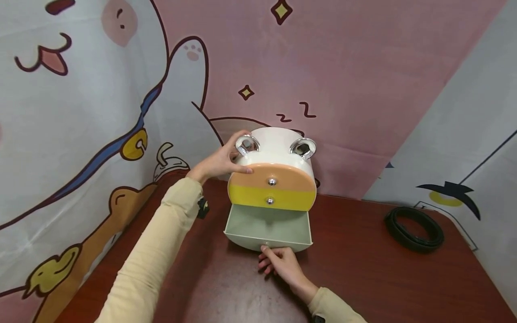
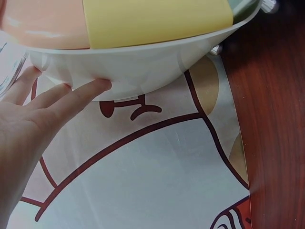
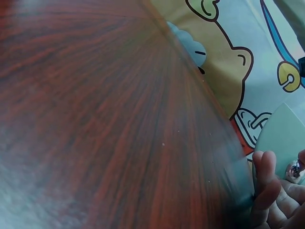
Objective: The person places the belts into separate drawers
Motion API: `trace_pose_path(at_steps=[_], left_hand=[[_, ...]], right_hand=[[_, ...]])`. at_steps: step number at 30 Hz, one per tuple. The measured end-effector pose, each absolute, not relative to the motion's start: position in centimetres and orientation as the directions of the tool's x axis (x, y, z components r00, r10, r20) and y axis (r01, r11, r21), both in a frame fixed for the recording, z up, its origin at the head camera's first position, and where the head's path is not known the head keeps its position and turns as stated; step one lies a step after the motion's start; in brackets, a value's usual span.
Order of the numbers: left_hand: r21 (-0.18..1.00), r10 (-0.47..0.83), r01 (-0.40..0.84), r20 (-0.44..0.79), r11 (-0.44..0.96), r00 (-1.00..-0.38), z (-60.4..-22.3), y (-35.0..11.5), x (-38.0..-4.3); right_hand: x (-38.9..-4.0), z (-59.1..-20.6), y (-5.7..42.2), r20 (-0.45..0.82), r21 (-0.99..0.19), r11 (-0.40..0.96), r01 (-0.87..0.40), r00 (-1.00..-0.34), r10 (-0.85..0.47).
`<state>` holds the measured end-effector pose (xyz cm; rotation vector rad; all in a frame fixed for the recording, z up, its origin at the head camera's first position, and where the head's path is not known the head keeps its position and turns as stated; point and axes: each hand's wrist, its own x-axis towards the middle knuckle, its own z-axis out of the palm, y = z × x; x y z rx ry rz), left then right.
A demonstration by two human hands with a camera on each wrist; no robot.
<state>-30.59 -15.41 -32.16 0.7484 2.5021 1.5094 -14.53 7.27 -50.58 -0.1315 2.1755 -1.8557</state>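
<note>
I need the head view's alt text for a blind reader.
A person's right grip holds the front of the open green bottom drawer on a white cabinet; the left grip touches its side. At right lies a black coil.

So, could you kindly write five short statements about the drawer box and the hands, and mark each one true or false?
1. The left hand touches the white box. True.
2. The green drawer is pushed fully in. False: it is pulled out.
3. The right hand is at the green drawer's knob. True.
4. The yellow drawer sits above the peach drawer. False: yellow is below peach.
5. In the head view, the coiled black strap lies to the left of the white box. False: it lies to the right, on the table.
</note>
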Motion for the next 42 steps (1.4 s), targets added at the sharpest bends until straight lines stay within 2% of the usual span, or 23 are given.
trace_pose_path(at_steps=[26,42], left_hand=[[0.855,0.458,0.338,0.137,0.393,-0.879,-31.6,-15.6,-30.4],[0.858,0.482,0.352,0.144,0.374,-0.864,-32.2,-15.5,-30.6]], right_hand=[[-12.8,-50.1,7.5,-0.161,-0.979,0.170,0.116,-0.947,-0.278],[-11.8,-50.8,7.5,-0.162,-0.982,0.144,0.125,-0.945,-0.285]])
